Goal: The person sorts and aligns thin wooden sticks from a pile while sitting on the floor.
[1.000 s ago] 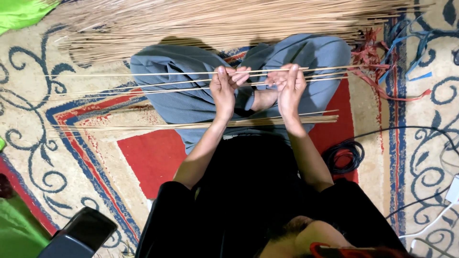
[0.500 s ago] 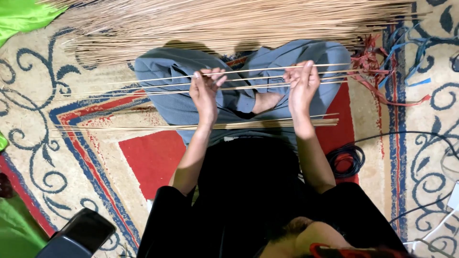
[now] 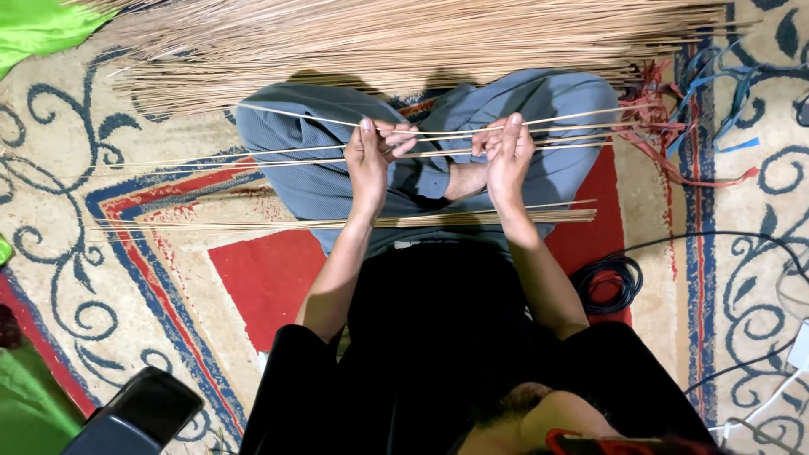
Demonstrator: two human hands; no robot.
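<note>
Left hand point(image 3: 368, 162) and right hand point(image 3: 506, 152) both pinch several thin tan sticks point(image 3: 438, 135), a small sorted bundle of sticks point(image 3: 472, 219) lies across the lap, the big heap of sticks point(image 3: 404, 38) remains

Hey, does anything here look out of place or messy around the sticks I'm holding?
Mostly tidy. One thin stick in the left hand slants across the others held by the right hand. Red and blue strips lie tangled on the carpet.
</note>
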